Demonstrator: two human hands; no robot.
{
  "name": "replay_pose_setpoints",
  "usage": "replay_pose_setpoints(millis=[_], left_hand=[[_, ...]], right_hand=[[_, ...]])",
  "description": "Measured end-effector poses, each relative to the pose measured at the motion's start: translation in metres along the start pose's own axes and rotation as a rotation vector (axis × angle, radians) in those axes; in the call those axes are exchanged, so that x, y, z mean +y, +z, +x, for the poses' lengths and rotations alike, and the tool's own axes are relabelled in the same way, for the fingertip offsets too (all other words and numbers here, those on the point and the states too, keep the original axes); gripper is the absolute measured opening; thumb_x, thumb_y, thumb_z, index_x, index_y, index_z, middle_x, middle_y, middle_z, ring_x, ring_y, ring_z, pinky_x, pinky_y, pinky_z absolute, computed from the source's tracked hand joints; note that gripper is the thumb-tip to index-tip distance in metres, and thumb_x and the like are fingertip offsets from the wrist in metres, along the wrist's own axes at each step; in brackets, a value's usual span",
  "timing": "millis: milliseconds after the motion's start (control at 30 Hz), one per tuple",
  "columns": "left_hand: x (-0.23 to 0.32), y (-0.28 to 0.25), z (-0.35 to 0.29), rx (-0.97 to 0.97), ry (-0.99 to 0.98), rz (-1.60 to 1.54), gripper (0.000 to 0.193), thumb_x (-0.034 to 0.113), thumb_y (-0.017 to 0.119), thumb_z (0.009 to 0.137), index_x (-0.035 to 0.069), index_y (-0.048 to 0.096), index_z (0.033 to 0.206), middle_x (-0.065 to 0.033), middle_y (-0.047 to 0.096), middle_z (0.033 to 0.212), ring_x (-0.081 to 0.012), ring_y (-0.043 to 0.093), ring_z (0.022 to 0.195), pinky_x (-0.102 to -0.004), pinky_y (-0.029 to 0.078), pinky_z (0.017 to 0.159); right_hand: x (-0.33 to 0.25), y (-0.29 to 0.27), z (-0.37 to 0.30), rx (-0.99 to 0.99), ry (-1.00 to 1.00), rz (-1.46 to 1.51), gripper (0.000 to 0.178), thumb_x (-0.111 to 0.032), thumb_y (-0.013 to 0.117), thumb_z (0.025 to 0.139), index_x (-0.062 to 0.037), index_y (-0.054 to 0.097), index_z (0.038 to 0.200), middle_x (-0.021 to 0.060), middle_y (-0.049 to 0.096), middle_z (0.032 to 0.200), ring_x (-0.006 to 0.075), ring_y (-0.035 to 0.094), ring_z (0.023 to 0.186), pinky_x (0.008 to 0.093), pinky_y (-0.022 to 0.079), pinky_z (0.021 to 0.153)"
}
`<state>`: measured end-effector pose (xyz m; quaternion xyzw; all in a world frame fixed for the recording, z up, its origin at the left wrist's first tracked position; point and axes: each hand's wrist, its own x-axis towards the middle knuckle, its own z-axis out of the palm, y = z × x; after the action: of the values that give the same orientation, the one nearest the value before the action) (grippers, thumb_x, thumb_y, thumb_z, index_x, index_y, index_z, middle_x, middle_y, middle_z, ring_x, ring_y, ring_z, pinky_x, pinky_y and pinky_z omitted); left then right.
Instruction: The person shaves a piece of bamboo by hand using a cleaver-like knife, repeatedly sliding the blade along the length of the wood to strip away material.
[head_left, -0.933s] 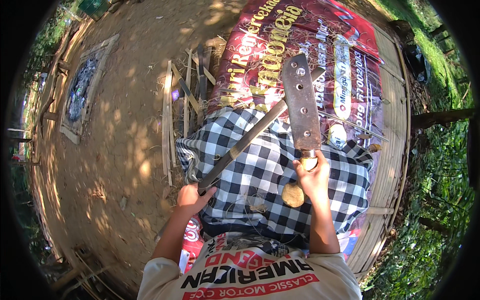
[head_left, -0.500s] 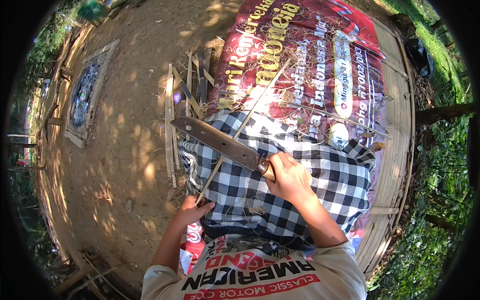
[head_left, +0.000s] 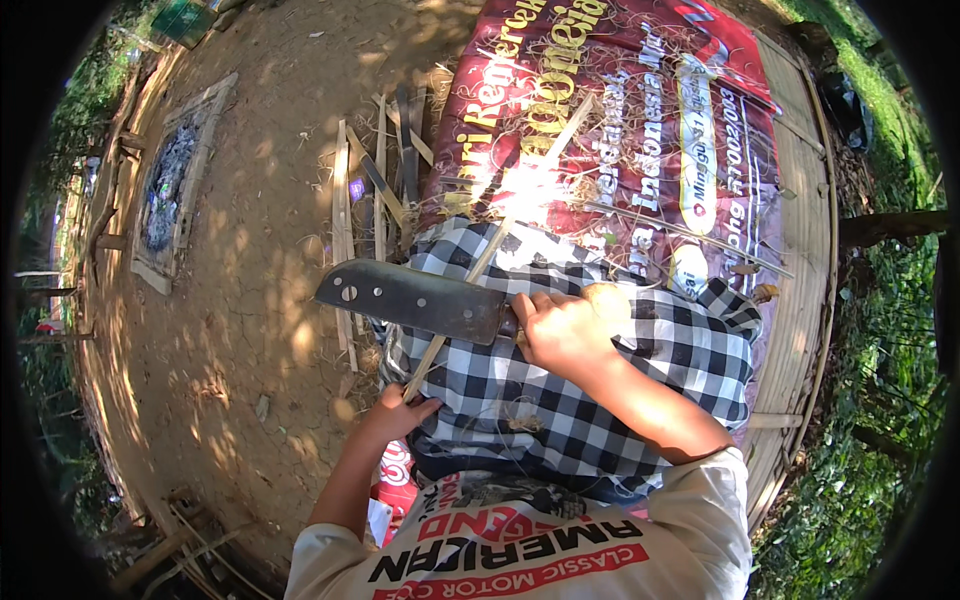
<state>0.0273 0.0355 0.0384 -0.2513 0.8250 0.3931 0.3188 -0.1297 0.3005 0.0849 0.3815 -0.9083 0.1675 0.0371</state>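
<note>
My right hand (head_left: 568,335) is wrapped round the handle of a machete (head_left: 415,300) with a broad dark blade that has several round holes. The blade lies across a long, thin bamboo strip (head_left: 488,256), its tip pointing left; whether blade and strip touch, I cannot tell. My left hand (head_left: 393,413) grips the strip's near end. From there the strip slants away to the far right, over a black-and-white checked cloth (head_left: 650,350) on my lap and then over a red printed banner (head_left: 625,120).
Curly shavings litter the banner, which covers part of a bamboo-slat platform (head_left: 800,310). More split strips (head_left: 341,200) lie at the platform's left side. On the dirt ground stands a framed ash bed (head_left: 168,190). A green container (head_left: 183,22) sits far left.
The machete has turned so its broad face shows, and its tip has swung left and nearer to me. My right hand has shifted slightly left. My left hand still grips the strip.
</note>
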Motion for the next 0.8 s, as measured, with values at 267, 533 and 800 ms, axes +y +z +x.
replay_pose_setpoints(millis=[267, 533, 800], left_hand=[[0.009, -0.005, -0.003, 0.002, 0.058, 0.087, 0.041, 0.033, 0.078, 0.073, -0.003, 0.059, 0.072, -0.0108, 0.058, 0.060, -0.0218, 0.051, 0.053, -0.0347, 0.045, 0.054], [0.017, -0.011, 0.004, -0.035, 0.087, 0.042, 0.043, 0.031, 0.079, 0.070, -0.002, 0.054, 0.062, -0.0094, 0.053, 0.053, -0.0198, 0.049, 0.048, -0.0360, 0.044, 0.050], [-0.009, 0.001, 0.005, 0.051, 0.062, -0.042, 0.043, 0.033, 0.081, 0.070, -0.001, 0.054, 0.062, -0.0087, 0.054, 0.053, -0.0182, 0.049, 0.048, -0.0343, 0.044, 0.051]], right_hand=[[0.072, -0.013, 0.007, 0.021, 0.141, -0.252, 0.024, -0.013, 0.068, 0.066, -0.0054, 0.050, 0.081, 0.0088, 0.057, 0.062, 0.0246, 0.064, 0.059, 0.0354, 0.051, 0.051], [0.087, -0.040, 0.011, -0.022, 0.442, -0.211, 0.020, -0.014, 0.065, 0.072, -0.0017, 0.052, 0.081, 0.0162, 0.062, 0.062, 0.0298, 0.065, 0.056, 0.0382, 0.053, 0.052], [0.057, 0.005, 0.024, -0.070, 0.140, -0.082, 0.015, -0.012, 0.061, 0.070, -0.0046, 0.052, 0.079, 0.0129, 0.061, 0.067, 0.0283, 0.064, 0.057, 0.0375, 0.052, 0.052]])
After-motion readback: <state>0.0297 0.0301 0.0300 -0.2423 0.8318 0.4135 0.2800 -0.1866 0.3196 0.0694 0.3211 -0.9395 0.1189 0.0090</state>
